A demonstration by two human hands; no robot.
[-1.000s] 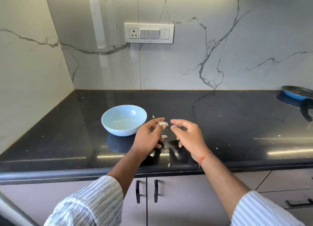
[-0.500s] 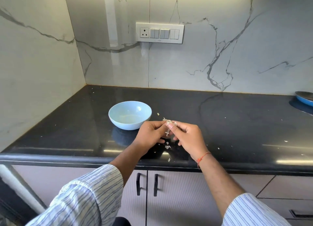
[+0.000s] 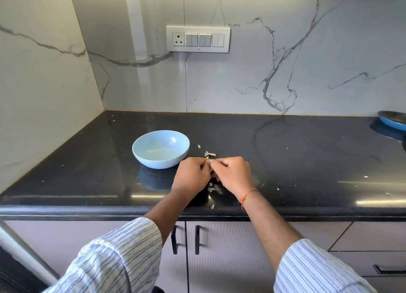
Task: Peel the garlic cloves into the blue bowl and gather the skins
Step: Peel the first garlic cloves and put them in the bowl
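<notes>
Black countertop [image 3: 285,161] carries the blue bowl [image 3: 160,149]. Just right of it, left hand [image 3: 192,174] and right hand [image 3: 234,175] meet knuckles-up, curled fingers pinching a garlic clove [image 3: 210,160] between their tips.

Marble-walled kitchen corner, black counter [image 3: 307,161].
A switch panel [image 3: 198,39] sits on the back wall; a blue pan [image 3: 393,119] rests at the counter's far right edge; cabinet doors with black handles [image 3: 197,239] run below.
</notes>
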